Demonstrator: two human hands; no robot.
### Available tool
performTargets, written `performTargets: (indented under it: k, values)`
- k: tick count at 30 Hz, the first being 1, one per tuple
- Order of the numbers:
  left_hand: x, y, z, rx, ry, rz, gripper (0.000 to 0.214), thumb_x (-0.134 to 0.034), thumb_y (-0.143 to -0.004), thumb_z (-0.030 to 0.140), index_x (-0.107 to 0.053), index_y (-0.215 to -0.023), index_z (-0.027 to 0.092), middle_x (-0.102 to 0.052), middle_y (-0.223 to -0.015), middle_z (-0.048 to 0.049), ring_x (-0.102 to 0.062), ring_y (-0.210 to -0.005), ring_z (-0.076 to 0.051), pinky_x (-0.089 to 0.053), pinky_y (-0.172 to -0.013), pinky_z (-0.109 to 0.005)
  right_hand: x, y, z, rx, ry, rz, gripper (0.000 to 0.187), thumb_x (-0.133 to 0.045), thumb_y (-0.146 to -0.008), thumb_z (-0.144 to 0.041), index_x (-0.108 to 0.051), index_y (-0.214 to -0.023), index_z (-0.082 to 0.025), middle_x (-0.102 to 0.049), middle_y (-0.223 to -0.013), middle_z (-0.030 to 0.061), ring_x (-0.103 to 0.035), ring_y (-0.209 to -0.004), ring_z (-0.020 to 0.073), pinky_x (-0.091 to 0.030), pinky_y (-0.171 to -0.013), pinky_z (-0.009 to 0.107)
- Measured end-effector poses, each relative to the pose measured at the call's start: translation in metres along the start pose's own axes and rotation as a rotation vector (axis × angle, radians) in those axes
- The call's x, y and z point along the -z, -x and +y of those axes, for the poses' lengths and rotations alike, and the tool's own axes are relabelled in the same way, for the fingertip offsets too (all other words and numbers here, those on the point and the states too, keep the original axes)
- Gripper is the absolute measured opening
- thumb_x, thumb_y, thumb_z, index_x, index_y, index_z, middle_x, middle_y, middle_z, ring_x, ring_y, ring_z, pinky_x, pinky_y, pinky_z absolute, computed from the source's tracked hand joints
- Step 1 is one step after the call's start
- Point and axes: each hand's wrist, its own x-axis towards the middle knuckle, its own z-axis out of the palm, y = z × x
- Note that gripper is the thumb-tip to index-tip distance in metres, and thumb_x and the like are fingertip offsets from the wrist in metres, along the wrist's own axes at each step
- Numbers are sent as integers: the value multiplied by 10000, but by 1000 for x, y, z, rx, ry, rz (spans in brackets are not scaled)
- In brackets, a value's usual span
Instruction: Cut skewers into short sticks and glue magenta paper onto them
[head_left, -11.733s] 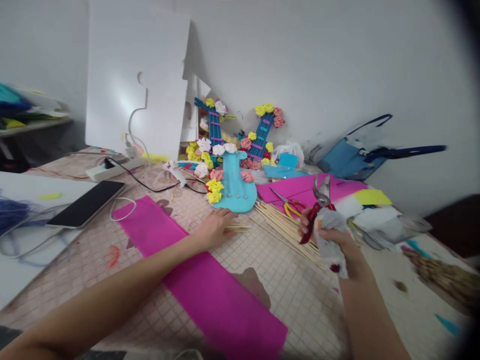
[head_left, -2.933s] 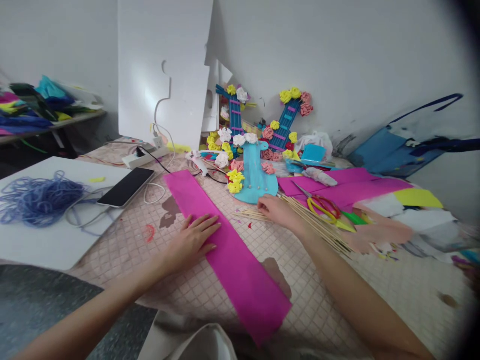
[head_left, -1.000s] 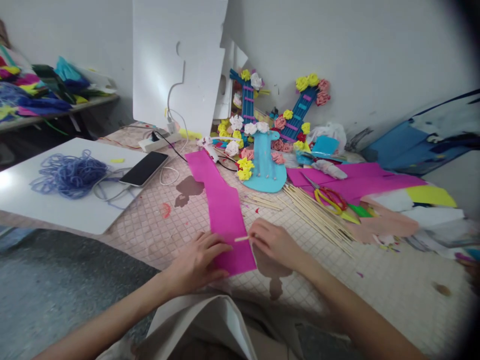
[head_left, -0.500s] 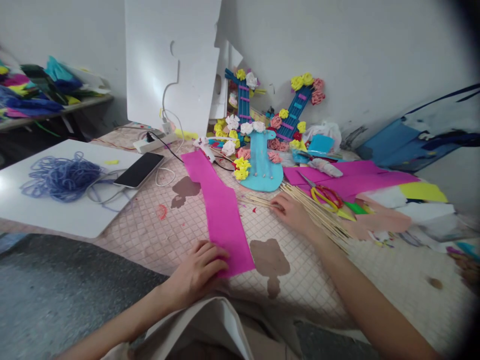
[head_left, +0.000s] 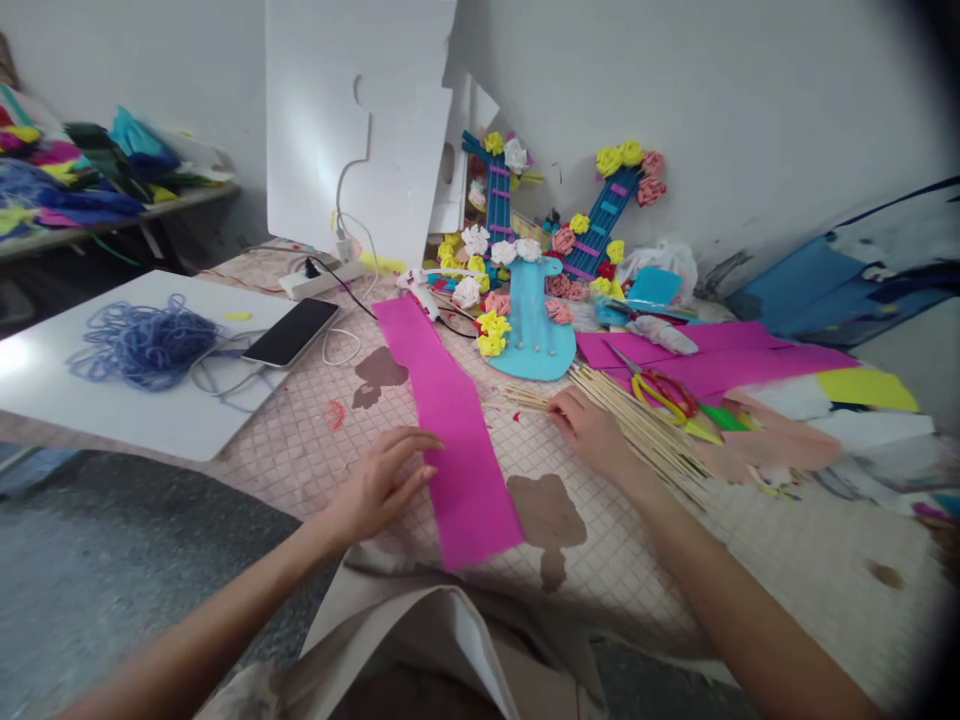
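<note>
A long magenta strip [head_left: 469, 470] of felt-like sheet lies lengthwise before me, wider at its near end. My left hand [head_left: 386, 478] rests at its left edge, fingers apart, the fingertips on the strip. To the right of the strip, my right hand [head_left: 589, 432] has its fingers curled over the ends of several short wooden sticks [head_left: 523, 398]; its fingertips are partly hidden. Longer wooden sticks [head_left: 645, 425] lie in a loose bundle just beyond that hand. Behind the strip stands a light-blue guitar-shaped piece [head_left: 534, 345] with paper flowers.
Scissors [head_left: 660, 392] lie on magenta sheets [head_left: 720, 360] at right. A white glue gun [head_left: 421, 292] sits at the strip's far end. On the left are a phone [head_left: 292, 333], blue yarn [head_left: 150, 345] on a white board [head_left: 172, 425], and a power strip [head_left: 319, 282]. Flower-trimmed guitars [head_left: 604, 225] lean at the wall.
My left hand has slid away from me along the strip's left edge, off its near corner, and its fingers have spread. My right hand stays at the short sticks. The view has shifted slightly.
</note>
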Motion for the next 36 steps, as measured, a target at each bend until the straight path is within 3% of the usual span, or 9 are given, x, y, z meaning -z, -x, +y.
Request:
performTargets:
  k: [2, 7, 11, 17, 22, 29, 31, 33, 36]
  values:
    - [2, -9, -12, -35, -65, 45, 262, -425, -943, 228, -556, -1162, 171, -606, -1189, -115, -547, -1124, -204, -431, -977, -393, 3, 8, -17, 75, -96, -9, 114, -437, -939, -211, -524, -866, -199, -580, -875, 49, -571, -810, 175, -438, -682, 275]
    - [3, -26, -28, -64, -291, -191, 343, -412, -944, 222, -521, -1269, 207, -544, -1334, -88, -451, -1271, -242, -233, -1101, -548, 1, 28, -61, 263, -149, -197, 141, -402, -959, -229, -526, -893, -209, -587, -876, 38, -560, -773, 162, -433, -634, 270]
    - [6, -31, -32, -60, -350, -187, 324, -422, -945, 254, -549, -1237, 196, -554, -1323, -85, -473, -1248, -227, -227, -1110, -522, -5, 37, -69, 273, -94, -254, 164, -381, -967, -232, -528, -906, -195, -584, -896, 47, -559, -751, 161, -434, -610, 275]
    - [11, -35, -36, -66, -377, -238, 319, -449, -938, 284, -571, -1215, 184, -567, -1304, -96, -499, -1218, -232, -282, -1092, -487, -8, 39, -64, 250, -49, -284, 132, -403, -958, -234, -525, -922, -198, -578, -912, 41, -565, -738, 156, -434, -606, 269]
    - [9, -33, -36, -85, -371, -205, 309, -453, -935, 266, -573, -1205, 176, -570, -1293, -93, -508, -1197, -227, -331, -1064, -468, -6, 36, -57, 192, -99, -252, 103, -425, -946, -222, -513, -896, -204, -572, -888, 32, -566, -755, 154, -436, -623, 259]
    - [4, -24, -27, -144, -257, -44, 227, -481, -914, 212, -618, -1089, 164, -655, -1137, -95, -584, -1084, -213, -372, -1023, -460, -4, 35, -10, -32, -61, -65, 68, -453, -909, -200, -500, -864, -222, -578, -873, 34, -571, -745, 173, -442, -623, 282]
    - [3, -17, -16, -231, -161, -103, 243, -543, -888, 253, -613, -1107, 176, -650, -1145, -99, -575, -1102, -219, -393, -1011, -436, -3, 34, 3, -62, -24, -37, 74, -451, -905, -197, -506, -861, -222, -584, -881, 41, -577, -777, 187, -444, -635, 292]
    - [1, -10, -2, -320, -86, -260, 366, -610, -847, 321, -575, -1191, 202, -621, -1210, -105, -532, -1172, -239, -389, -1028, -437, -4, 32, 13, -74, -11, -21, 88, -448, -902, -194, -517, -854, -221, -586, -874, 45, -580, -789, 195, -446, -643, 298]
    - [-6, -2, 17, -433, -67, -389, 462, -607, -840, 260, -497, -1286, 207, -564, -1306, -116, -459, -1260, -250, -337, -1081, -460, -7, 28, 21, -85, -11, 0, 85, -461, -889, -196, -536, -858, -221, -594, -882, 49, -586, -795, 196, -453, -651, 301]
